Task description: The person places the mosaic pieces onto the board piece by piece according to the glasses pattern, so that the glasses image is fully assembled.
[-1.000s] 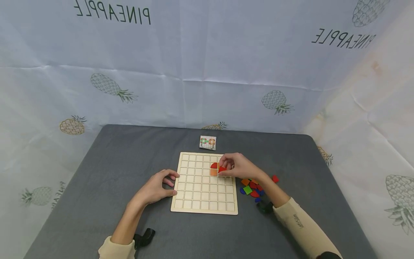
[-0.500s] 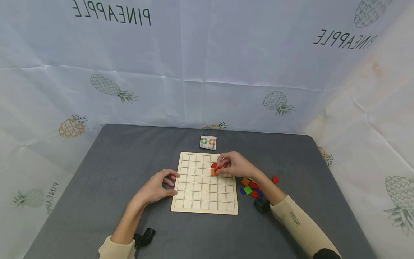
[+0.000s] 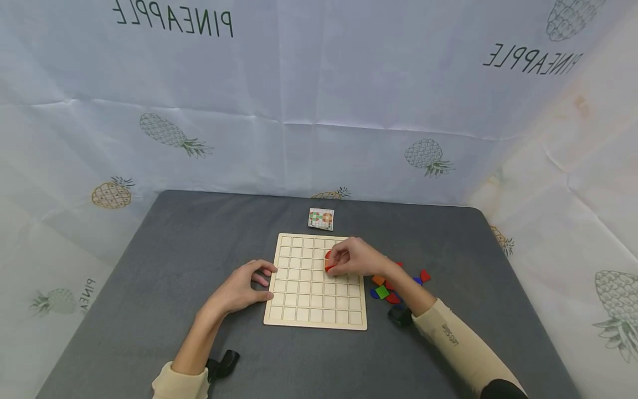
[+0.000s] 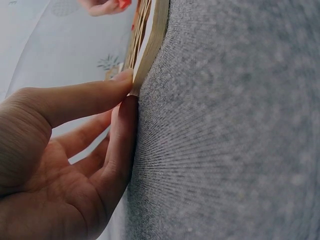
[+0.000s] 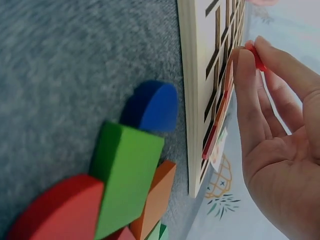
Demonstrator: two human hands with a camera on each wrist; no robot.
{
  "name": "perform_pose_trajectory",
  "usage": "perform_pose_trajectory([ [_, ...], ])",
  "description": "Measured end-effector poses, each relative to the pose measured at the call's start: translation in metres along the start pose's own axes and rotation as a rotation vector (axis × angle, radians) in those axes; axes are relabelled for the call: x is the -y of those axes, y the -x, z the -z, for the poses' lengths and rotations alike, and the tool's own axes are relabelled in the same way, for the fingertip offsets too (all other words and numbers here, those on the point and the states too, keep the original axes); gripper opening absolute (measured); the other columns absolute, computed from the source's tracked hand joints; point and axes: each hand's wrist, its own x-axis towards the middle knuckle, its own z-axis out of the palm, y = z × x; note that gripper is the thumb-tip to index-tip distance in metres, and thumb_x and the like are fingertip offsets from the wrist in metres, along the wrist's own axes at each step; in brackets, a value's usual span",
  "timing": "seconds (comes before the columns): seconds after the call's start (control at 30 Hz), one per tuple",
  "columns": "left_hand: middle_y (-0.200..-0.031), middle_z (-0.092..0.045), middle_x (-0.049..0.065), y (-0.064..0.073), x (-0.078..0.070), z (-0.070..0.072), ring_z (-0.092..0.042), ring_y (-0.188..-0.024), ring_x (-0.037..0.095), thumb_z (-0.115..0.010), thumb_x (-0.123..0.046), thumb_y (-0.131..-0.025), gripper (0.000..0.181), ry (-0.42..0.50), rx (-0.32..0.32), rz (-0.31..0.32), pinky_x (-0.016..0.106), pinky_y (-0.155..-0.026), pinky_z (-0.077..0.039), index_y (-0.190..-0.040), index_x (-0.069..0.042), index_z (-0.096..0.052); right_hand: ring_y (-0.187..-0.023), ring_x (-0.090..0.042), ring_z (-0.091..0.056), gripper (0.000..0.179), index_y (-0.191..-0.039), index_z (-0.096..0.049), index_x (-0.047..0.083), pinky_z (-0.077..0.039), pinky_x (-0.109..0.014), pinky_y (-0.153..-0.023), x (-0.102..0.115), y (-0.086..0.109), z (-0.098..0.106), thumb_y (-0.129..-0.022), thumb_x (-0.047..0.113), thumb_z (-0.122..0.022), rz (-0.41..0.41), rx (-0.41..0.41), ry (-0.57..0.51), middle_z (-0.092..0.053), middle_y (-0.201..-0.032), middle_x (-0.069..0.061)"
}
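My right hand (image 3: 356, 257) is over the upper right part of the wooden grid board (image 3: 304, 302), pinching a small red piece (image 5: 256, 56) between thumb and fingertips. Close beside those fingertips, an orange square (image 3: 327, 263) and a red rounded piece (image 3: 327, 255) sit in cells, partly hidden by the hand. The right wrist view shows a row of red and orange pieces (image 5: 220, 116) along the board. At the board's left edge rests my left hand (image 3: 244, 288), its thumb and fingertips touching the rim and fingers spread apart.
Loose coloured pieces lie right of the board, among them a green square (image 3: 382, 292), a blue rounded piece (image 5: 155, 107) and an orange one (image 3: 378, 280); the right forearm covers several. A lone red piece (image 3: 425, 275) lies farther right. Behind the board is a printed pattern card (image 3: 321, 219).
My right hand has moved left and slightly toward me with the red piece, from beside the orange square to its near side. The left hand stays at the board's edge.
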Motion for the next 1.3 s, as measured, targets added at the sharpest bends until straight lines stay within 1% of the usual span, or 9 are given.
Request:
perform_pose_trajectory([
  [0.17, -0.127, -0.066, 0.014, 0.0009, -0.0002, -0.0014, -0.069, -0.106, 0.02, -0.089, -0.004, -0.086, 0.053, -0.004, -0.004, -0.001, 0.038, -0.089, -0.059, -0.135, -0.005, -0.068, -0.079, -0.015, -0.076, 0.008, -0.094, -0.08, 0.014, -0.061, -0.025, -0.073, 0.001, -0.0016, -0.0022, -0.094, 0.017, -0.087, 0.012, 0.021, -0.011, -0.081, -0.09, -0.002],
  [0.27, -0.127, -0.066, 0.014, 0.0015, 0.0003, -0.0022, -0.068, -0.106, 0.02, -0.089, -0.004, -0.087, 0.053, -0.004, -0.005, -0.002, 0.037, -0.089, -0.059, -0.135, -0.005, -0.068, -0.079, -0.017, -0.078, 0.006, -0.092, -0.081, 0.014, -0.061, -0.024, -0.073, -0.0001, -0.0022, -0.0035, -0.094, 0.017, -0.086, 0.006, 0.036, -0.007, -0.082, -0.087, -0.001],
  [0.4, -0.127, -0.066, 0.014, 0.0014, 0.0005, -0.0019, -0.069, -0.106, 0.021, -0.089, -0.004, -0.087, 0.053, -0.001, -0.007, -0.009, 0.037, -0.089, -0.059, -0.135, -0.005, -0.068, -0.076, -0.012, -0.076, 0.006, -0.09, -0.081, 0.014, -0.059, -0.023, -0.072, -0.0009, -0.0019, -0.0035, -0.095, 0.017, -0.085, 0.022, 0.039, 0.031, -0.081, -0.085, 0.001],
  [0.5, -0.127, -0.066, 0.014, 0.0012, 0.0006, -0.0015, -0.069, -0.106, 0.021, -0.089, -0.004, -0.086, 0.053, 0.0, -0.009, -0.012, 0.038, -0.089, -0.059, -0.135, -0.005, -0.068, -0.07, -0.004, -0.07, 0.009, -0.088, -0.081, 0.015, -0.057, -0.022, -0.068, -0.0013, -0.0014, -0.003, -0.095, 0.019, -0.085, 0.043, 0.036, 0.078, -0.08, -0.082, 0.003],
  [0.6, -0.127, -0.066, 0.014, 0.0011, 0.0007, -0.0013, -0.069, -0.106, 0.021, -0.089, -0.004, -0.086, 0.053, -0.002, -0.008, -0.009, 0.038, -0.089, -0.059, -0.135, -0.005, -0.068, -0.066, 0.0, -0.066, 0.01, -0.087, -0.081, 0.015, -0.056, -0.021, -0.066, -0.0013, -0.0011, -0.0028, -0.094, 0.02, -0.086, 0.047, 0.042, 0.115, -0.078, -0.08, 0.004],
  [0.73, -0.127, -0.066, 0.014, 0.0011, 0.0002, -0.0015, -0.069, -0.106, 0.021, -0.09, -0.004, -0.086, 0.053, -0.004, -0.005, -0.002, 0.039, -0.09, -0.059, -0.135, -0.005, -0.068, -0.068, -0.001, -0.064, 0.011, -0.092, -0.08, 0.015, -0.055, -0.021, -0.066, 0.0004, -0.0009, -0.0025, -0.09, 0.02, -0.09, 0.02, 0.059, 0.119, -0.076, -0.082, 0.006],
  [0.83, -0.127, -0.066, 0.014, 0.0011, -0.0003, -0.0017, -0.069, -0.106, 0.02, -0.089, -0.004, -0.086, 0.053, -0.006, -0.003, 0.004, 0.039, -0.09, -0.059, -0.135, -0.005, -0.068, -0.071, -0.002, -0.065, 0.018, -0.098, -0.08, 0.013, -0.056, -0.021, -0.069, 0.0021, -0.0005, -0.0024, -0.087, 0.018, -0.093, 0.004, 0.081, 0.109, -0.075, -0.085, 0.005],
  [0.93, -0.127, -0.065, 0.013, 0.0011, -0.0005, -0.0018, -0.069, -0.106, 0.02, -0.089, -0.003, -0.086, 0.053, -0.007, -0.003, 0.008, 0.039, -0.09, -0.059, -0.135, -0.005, -0.068, -0.074, -0.002, -0.064, 0.021, -0.102, -0.079, 0.012, -0.057, -0.022, -0.07, 0.0039, -0.0001, -0.0028, -0.087, 0.016, -0.093, 0.004, 0.093, 0.116, -0.074, -0.086, 0.003],
  [1.3, -0.127, -0.065, 0.013, 0.0016, -0.0005, -0.0023, -0.068, -0.105, 0.02, -0.089, -0.003, -0.086, 0.053, -0.005, -0.006, 0.002, 0.038, -0.089, -0.059, -0.134, -0.005, -0.068, -0.07, 0.002, -0.059, 0.018, -0.101, -0.08, 0.011, -0.055, -0.02, -0.068, 0.0022, 0.0013, -0.0036, -0.088, 0.017, -0.091, 0.014, 0.068, 0.19, -0.075, -0.087, 0.003],
])
